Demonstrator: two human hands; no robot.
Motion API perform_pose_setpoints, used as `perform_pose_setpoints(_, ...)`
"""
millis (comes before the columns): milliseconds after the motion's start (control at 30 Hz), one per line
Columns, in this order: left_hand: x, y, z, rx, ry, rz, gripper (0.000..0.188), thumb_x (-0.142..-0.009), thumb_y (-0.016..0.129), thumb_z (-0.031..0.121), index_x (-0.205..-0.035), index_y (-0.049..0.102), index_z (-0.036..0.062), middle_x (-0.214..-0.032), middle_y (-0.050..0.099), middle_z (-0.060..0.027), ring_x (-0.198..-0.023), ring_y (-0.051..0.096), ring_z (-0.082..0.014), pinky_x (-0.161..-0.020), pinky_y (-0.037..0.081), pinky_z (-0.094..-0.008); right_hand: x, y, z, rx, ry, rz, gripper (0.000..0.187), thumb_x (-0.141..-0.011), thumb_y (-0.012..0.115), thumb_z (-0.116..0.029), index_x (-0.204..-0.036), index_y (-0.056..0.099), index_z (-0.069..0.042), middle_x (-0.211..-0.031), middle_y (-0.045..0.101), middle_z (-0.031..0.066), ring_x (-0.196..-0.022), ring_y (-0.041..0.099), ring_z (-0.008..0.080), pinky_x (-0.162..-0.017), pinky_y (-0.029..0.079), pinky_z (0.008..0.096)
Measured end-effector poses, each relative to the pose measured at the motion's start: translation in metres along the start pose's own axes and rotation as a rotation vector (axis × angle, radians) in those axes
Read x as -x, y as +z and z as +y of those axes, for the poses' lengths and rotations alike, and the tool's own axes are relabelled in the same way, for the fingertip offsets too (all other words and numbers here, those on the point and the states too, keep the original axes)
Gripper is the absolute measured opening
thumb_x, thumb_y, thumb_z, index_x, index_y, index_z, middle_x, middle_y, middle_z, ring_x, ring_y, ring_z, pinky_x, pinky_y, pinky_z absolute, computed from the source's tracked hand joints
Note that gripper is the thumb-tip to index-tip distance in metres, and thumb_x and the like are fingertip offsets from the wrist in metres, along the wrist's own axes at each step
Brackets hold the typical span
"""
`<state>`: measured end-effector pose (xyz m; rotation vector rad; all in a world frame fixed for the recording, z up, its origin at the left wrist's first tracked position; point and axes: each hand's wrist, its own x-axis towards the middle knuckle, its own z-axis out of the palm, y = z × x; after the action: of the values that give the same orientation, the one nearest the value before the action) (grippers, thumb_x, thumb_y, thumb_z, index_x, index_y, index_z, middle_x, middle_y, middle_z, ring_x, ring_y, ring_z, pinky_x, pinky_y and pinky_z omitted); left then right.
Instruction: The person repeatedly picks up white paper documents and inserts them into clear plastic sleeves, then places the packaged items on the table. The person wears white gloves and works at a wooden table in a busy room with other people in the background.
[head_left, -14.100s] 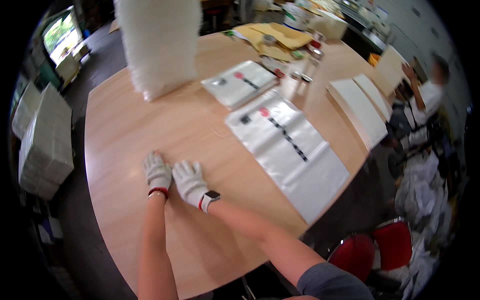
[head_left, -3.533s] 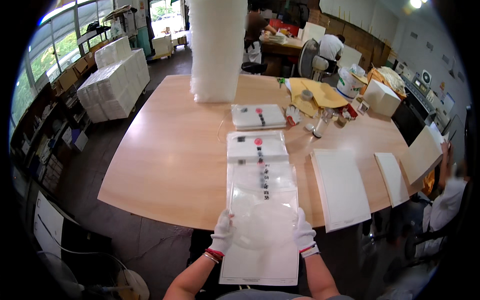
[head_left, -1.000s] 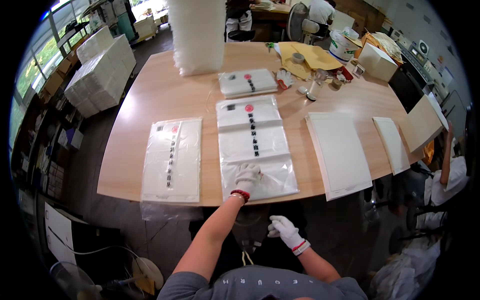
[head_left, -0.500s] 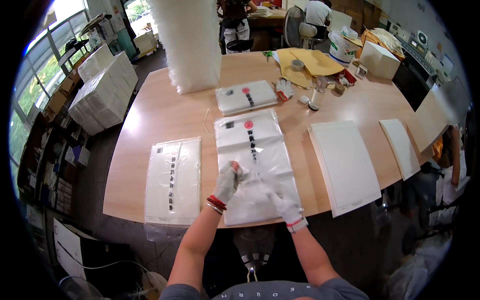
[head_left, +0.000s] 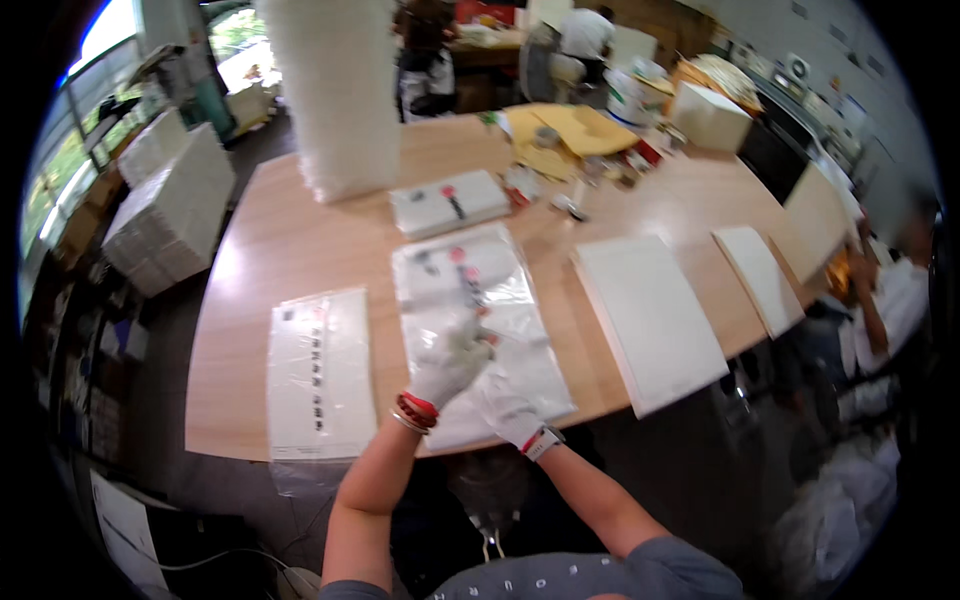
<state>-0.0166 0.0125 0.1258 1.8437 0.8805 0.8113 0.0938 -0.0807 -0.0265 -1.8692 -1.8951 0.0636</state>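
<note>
A stack of clear plastic bags [head_left: 530, 365], printed in black with a red round mark, lies in front of me. Over its middle is my left hand [head_left: 452, 358] in a white glove, fingers closed toward the right. What they pinch, if anything, is hidden. Just below and to the right, my white-gloved right hand [head_left: 508, 408] rests against the bags, its fingers smeared by motion. To the left lies a bagged white sheet stack [head_left: 345, 385] with similar print, its plastic end hanging past the table edge. A thick stack of white sheets [head_left: 655, 320] lies to the right.
Beyond the bags lies a folded bag bundle [head_left: 450, 203]. A tall white wrapped column [head_left: 340, 100] stands at the back left of the table [head_left: 235, 350]. Yellow envelopes [head_left: 590, 128] and small containers clutter the back. A person [head_left: 885, 300] sits at the far right.
The head view has shifted, so the table sits further left. My left hand turned, its fingers now pointing right; my right hand drew in closer to it.
</note>
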Motion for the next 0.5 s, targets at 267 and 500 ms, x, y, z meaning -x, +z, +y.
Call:
perform_pose_setpoints(267, 0.059, -0.001, 0.024, -0.645, 0.385, 0.367, 0.052, -0.067, 0.072, 0.009, -0.113, 0.049, 0.0004, -0.087, 0.062, -0.0136, -0.076, 0.059, -0.0301, -0.068, 0.048, -0.0388, 0.084, -0.135, 0.095, 0.008, -0.032, 0.178, 0.038, -0.079, 0.057, -0.011, -0.115, 0.050, -0.003, -0.113, 0.053, 0.0197, -0.105, 0.050, 0.0361, -0.091, 0.041, 0.0398)
perform_pose_setpoints(500, 0.133, 0.027, 0.031, -0.462, 0.384, 0.374, 0.035, -0.068, 0.068, 0.001, -0.100, 0.059, 0.0088, -0.088, 0.063, -0.0073, -0.078, 0.061, -0.0253, -0.064, 0.050, -0.0342, 0.101, -0.170, 0.202, 0.148, 0.126, -0.053, 0.085, -0.065, 0.072, -0.042, -0.133, 0.034, -0.010, -0.120, 0.051, 0.0177, -0.108, 0.050, 0.0354, -0.090, 0.043, 0.0408)
